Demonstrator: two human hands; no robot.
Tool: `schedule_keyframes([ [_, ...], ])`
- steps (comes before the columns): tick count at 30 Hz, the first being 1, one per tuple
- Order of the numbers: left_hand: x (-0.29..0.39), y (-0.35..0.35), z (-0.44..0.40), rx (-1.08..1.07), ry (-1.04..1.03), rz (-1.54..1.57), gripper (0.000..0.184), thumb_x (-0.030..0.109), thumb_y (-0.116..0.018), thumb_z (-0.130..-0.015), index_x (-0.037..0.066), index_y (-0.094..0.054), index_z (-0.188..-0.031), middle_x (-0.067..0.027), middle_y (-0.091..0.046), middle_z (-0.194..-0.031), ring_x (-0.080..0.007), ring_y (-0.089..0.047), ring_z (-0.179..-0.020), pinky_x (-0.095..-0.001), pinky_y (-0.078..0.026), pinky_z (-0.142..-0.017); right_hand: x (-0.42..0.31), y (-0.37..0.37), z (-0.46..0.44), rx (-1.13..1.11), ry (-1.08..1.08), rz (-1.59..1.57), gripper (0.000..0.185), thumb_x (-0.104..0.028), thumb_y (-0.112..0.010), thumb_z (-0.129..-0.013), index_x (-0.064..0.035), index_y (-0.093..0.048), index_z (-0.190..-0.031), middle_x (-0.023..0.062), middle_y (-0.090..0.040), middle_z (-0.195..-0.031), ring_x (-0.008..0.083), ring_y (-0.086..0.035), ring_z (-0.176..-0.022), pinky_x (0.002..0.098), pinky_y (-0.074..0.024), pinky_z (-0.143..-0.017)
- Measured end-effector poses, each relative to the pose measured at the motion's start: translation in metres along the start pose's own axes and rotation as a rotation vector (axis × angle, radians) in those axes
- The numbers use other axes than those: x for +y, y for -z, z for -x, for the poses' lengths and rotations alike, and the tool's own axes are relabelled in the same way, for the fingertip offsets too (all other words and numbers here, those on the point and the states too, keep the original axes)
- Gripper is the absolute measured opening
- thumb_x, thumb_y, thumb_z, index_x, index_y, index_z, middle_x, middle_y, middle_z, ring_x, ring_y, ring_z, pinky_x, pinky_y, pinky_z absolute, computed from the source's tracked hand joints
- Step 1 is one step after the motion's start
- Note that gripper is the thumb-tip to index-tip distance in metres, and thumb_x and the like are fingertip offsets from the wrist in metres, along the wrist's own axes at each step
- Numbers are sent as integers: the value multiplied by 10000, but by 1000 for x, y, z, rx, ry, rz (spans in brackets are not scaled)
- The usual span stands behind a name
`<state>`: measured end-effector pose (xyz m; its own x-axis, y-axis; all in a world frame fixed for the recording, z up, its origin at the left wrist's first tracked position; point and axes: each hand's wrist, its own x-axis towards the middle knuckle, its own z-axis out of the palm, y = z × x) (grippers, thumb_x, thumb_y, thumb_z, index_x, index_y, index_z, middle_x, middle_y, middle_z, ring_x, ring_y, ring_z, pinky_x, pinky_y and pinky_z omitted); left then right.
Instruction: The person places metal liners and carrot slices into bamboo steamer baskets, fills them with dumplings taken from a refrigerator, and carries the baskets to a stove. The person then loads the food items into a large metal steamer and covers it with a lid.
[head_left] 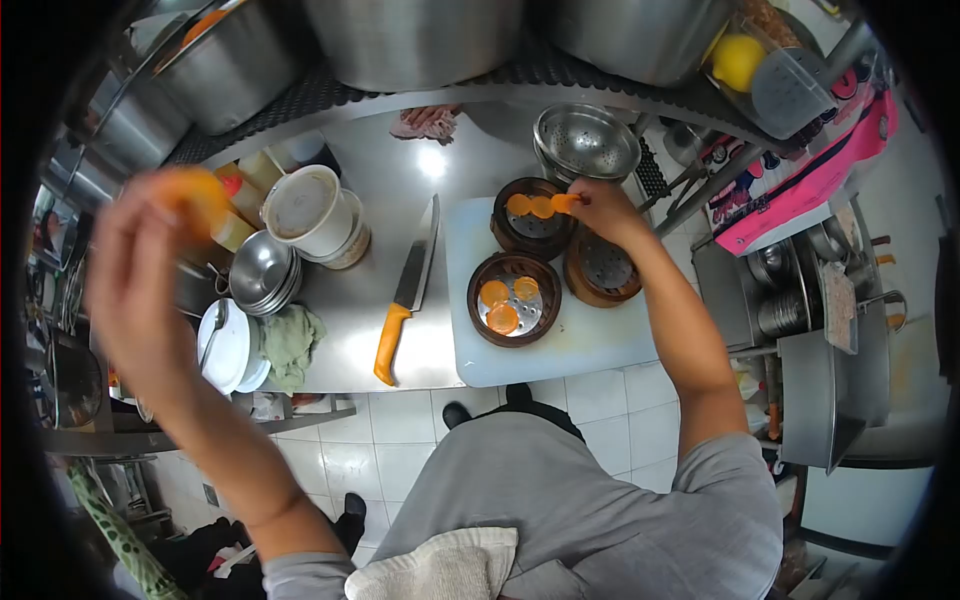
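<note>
My right hand point(607, 212) pinches a thin orange carrot slice point(565, 203) over the rear small round steamer basket point(508, 240), where more slices lie in a row. The front steamer basket point(477, 318) has three carrot slices point(502, 318) on its perforated metal base. Partly under my right forearm is a third steamer basket point(590, 290), with no slices visible in it. Raised at the far left and smeared by motion, my left hand point(140, 270) is closed around a blurred bunch of carrot slices point(198, 203). The baskets stand on a white cutting board point(470, 362).
A knife point(413, 275) with a yellow handle lies left of the board. Further left are lidded tubs point(300, 205), metal bowls point(262, 275), white plates point(226, 350) and a green cloth point(291, 343). A colander point(588, 140) stands behind. Large pots point(415, 45) fill the overhead shelf.
</note>
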<state>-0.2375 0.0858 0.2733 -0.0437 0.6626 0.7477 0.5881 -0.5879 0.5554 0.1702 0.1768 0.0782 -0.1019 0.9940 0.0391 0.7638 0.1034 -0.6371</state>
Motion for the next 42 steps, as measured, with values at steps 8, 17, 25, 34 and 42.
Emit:
schedule_keyframes([
  [8,-43,-130,180,-439,705,424,99,49,-581,-866,5,-628,-941,-34,-622,-876,-83,-562,-772,-221,-458,-700,55,-73,-54,-244,69,191,186,-191,-600,-734,-64,-639,-864,148,-645,-835,321,-615,-788,407,-479,-711],
  [17,-31,-198,182,-604,606,348,128,62,-571,-858,-23,-614,-944,-69,-633,-778,-96,-578,-708,-236,-468,-663,51,-17,-24,-111,-40,-124,141,-146,-594,-798,-55,-612,-905,130,-647,-832,260,-630,-784,335,-488,-714],
  [25,-5,-364,156,-800,71,388,145,96,-577,-815,15,-628,-925,-150,-631,-859,-311,-605,-821,-356,-470,-721,104,36,36,-50,-76,127,166,-110,-592,-802,-58,-614,-958,132,-655,-851,272,-639,-814,341,-489,-722],
  [34,-20,-408,189,-669,-412,-142,116,90,-609,-708,86,-613,-823,-64,-569,-831,-251,-514,-904,-357,-407,-710,121,-12,42,62,-84,-9,110,-122,-566,-801,-43,-571,-876,160,-618,-866,339,-594,-820,412,-467,-710],
  [42,-13,-335,160,-500,-253,24,65,97,-596,-686,47,-617,-722,-102,-556,-748,-290,-545,-765,-394,-448,-691,-39,79,68,61,349,60,199,-217,-646,-787,-60,-625,-907,127,-630,-817,313,-613,-760,391,-482,-684],
])
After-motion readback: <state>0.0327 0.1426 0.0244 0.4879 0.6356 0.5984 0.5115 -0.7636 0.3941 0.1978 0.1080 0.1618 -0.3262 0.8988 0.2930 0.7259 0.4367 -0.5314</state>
